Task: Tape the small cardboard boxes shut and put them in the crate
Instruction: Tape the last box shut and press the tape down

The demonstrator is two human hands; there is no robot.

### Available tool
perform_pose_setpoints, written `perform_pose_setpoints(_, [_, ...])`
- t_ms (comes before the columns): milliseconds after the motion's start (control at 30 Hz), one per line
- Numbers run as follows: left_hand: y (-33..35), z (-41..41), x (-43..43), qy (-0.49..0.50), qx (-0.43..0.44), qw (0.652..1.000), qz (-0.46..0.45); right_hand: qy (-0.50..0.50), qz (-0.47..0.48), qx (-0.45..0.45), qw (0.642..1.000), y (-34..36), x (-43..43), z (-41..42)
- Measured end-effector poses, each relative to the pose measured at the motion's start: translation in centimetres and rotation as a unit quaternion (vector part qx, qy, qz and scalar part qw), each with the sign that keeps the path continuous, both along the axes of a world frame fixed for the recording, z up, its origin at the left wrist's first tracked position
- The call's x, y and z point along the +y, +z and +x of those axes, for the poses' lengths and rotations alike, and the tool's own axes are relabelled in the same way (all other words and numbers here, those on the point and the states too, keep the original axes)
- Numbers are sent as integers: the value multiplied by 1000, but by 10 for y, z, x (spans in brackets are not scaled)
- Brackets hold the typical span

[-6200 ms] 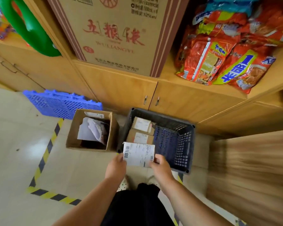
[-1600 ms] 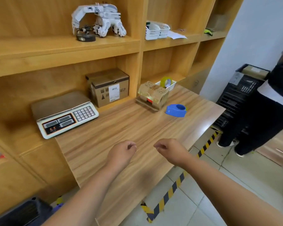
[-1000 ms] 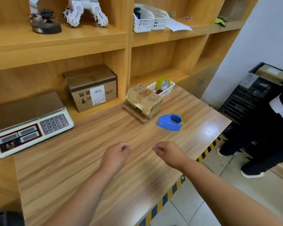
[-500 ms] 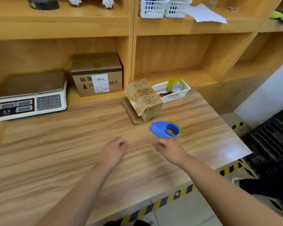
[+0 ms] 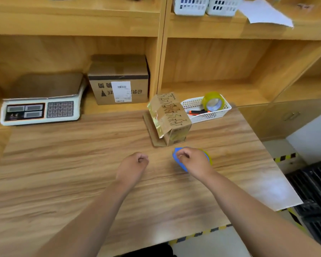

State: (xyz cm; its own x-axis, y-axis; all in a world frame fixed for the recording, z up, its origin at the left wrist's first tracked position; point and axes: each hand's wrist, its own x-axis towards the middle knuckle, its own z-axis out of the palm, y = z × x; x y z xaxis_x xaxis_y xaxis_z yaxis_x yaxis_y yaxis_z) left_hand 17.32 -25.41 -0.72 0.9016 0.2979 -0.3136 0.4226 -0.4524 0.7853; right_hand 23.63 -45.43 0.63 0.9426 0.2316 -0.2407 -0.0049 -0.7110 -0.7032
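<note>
parcel packing station: weighing scale (image 5: 39, 102), labelled carton (image 5: 119, 80), tape roll (image 5: 213, 102), hazard-striped floor.

Blue dispenser (image 5: 175, 158); brown box (image 5: 171, 115) w/ blk squiggles

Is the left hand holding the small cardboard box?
No, the left hand is curled and empty above the table, apart from the small cardboard box.

- A wood-grain table top (image 5: 63, 173) filled most of the view, with a pale glare (image 5: 274, 190) near its right corner
- Wooden shelving (image 5: 72, 25) rose behind it, split by an upright divider (image 5: 161, 52)
- A low cabinet (image 5: 263, 123) with a metal handle (image 5: 290, 115) stood at the right, beside a white wall (image 5: 315, 138)
- Yellow-and-black hazard tape (image 5: 198, 234) crossed the pale floor (image 5: 211, 245)
</note>
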Motion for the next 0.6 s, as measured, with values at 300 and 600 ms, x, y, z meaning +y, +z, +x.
perform_pose_setpoints(300, [-3, 66, -10, -14, 8, 1000, -11, -21, -24, -40, 999, 3, 9, 41])
perform_pose_setpoints(600, [-4, 124, -26, -3, 35, 998, -45, 12, -122, -134, 983, 5, 16, 99])
